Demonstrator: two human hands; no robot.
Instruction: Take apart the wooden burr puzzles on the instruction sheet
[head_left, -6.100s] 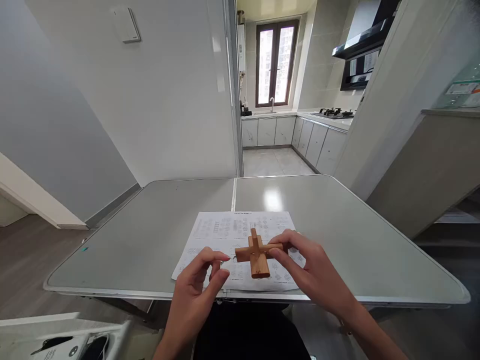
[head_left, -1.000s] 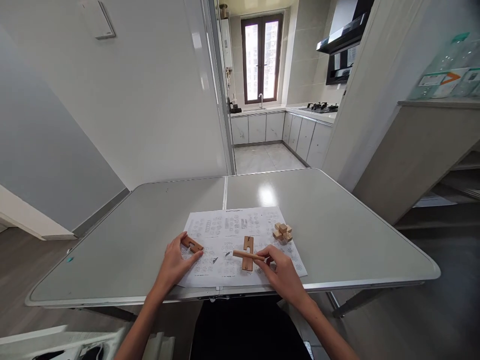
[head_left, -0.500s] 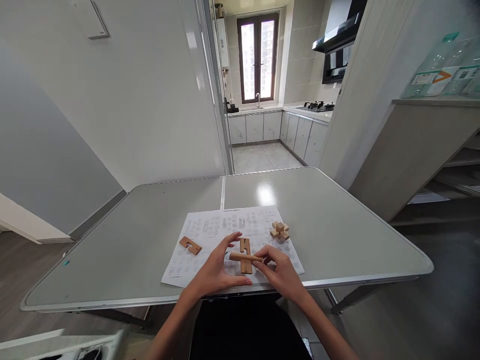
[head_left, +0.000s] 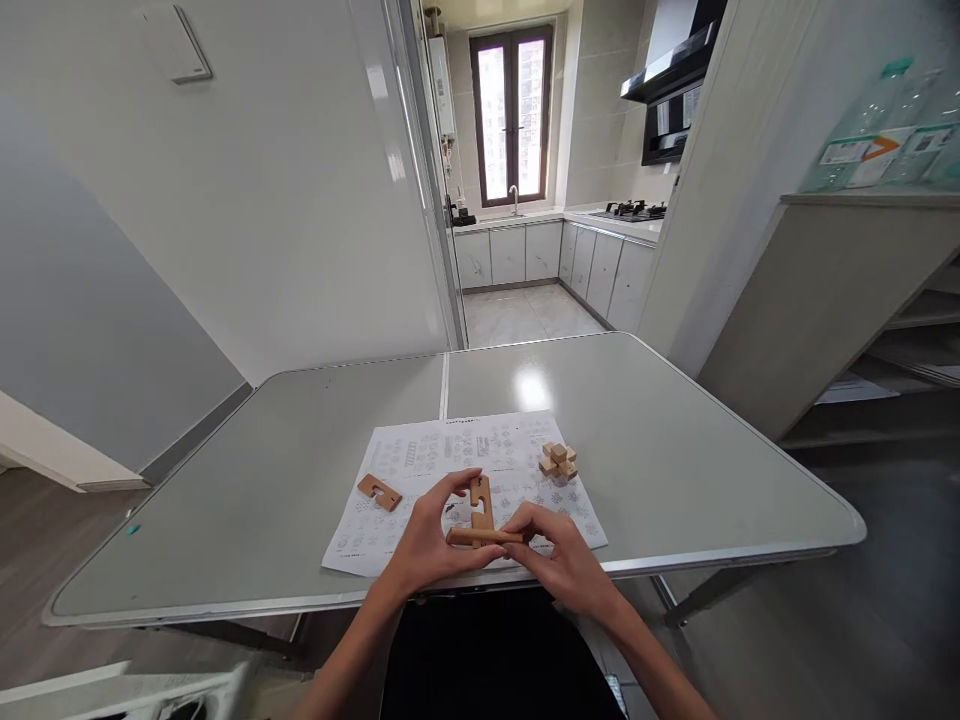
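Note:
Over the near edge of a printed sheet, both my hands meet on two crossed wooden puzzle pieces. My left hand pinches the upright notched piece from the left. My right hand pinches the right end of the flat bar that crosses it. A third notched wooden piece lies loose on the sheet to the left. A small pale wooden knot puzzle sits on the sheet's right side.
The sheet lies on a grey folding table with a seam down its middle. A white wall stands behind it, and a doorway opens to a kitchen. A counter stands at the right.
The crossed wooden puzzle from six seconds ago is apart. My left hand left the loose piece at the left and came in to grip the upright piece with the bar.

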